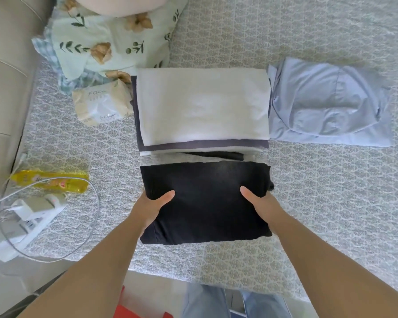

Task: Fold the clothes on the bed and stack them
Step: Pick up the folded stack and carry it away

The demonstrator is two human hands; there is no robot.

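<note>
Black folded garment [205,203]: soft, light, floppy; gripped at both side edges by left hand [152,208] and right hand [260,207], best supported underneath.

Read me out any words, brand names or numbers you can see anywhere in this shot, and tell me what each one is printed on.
"Face": upper part of the tissue pack lying on the bed.
"Face": again lower on the same pack, partly creased.
Small print under each "Face": too blurred to read.
Yellow packet: has printing, too blurred to read.
Folded clothes: no text visible.
</note>
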